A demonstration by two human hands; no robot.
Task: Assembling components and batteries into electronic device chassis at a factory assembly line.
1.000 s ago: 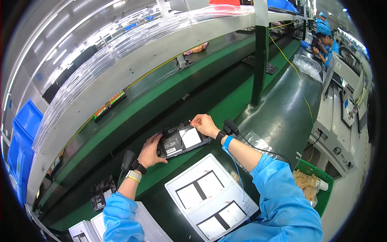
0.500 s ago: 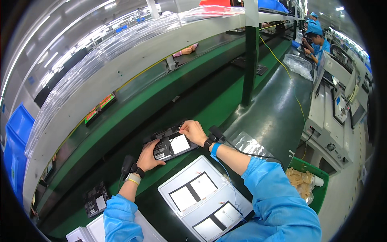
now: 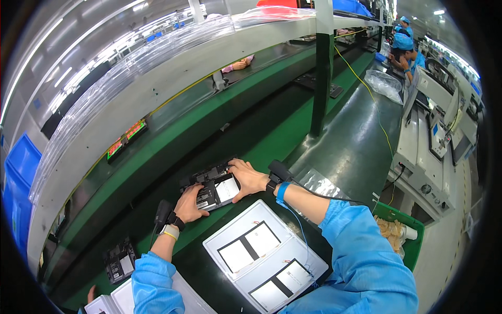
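- A worker's bare left hand [image 3: 188,205] is gripping the left end of a flat, rectangular black plastic device [image 3: 210,194], its fingers bending over the casing and its thumb lying along the near edge.
- The bare right hand [image 3: 248,178] is spanning the device's right end, its fingers reaching the far edge and its thumb spreading toward the near side; whether it is gripping or only pressing, one cannot tell.
- The device is lying between the two hands, just beyond a pale grey plastic tray [image 3: 232,230], and is showing a white rectangular panel [image 3: 227,189] beside a dark label, whose pale print is appearing too small to read.
- The tray is holding two pairs of flat white rectangular panels [image 3: 262,240], each pair joining along a black strip; faint marks on one are remaining illegible.
- A bright blue wristband [image 3: 282,192] is circling the right wrist, and blue fabric sleeves [image 3: 366,246] are covering the forearms.
- A second black plastic device [image 3: 114,268] is lying near the left sleeve.
- A green plastic crate [image 3: 414,247] is holding crumpled tan scraps [image 3: 388,230] at right, beside a dark green, glossy table [image 3: 355,131].
- A crumpled clear plastic bag [image 3: 384,85] is resting farther along the table, near a co-worker in a blue cap [image 3: 402,41].
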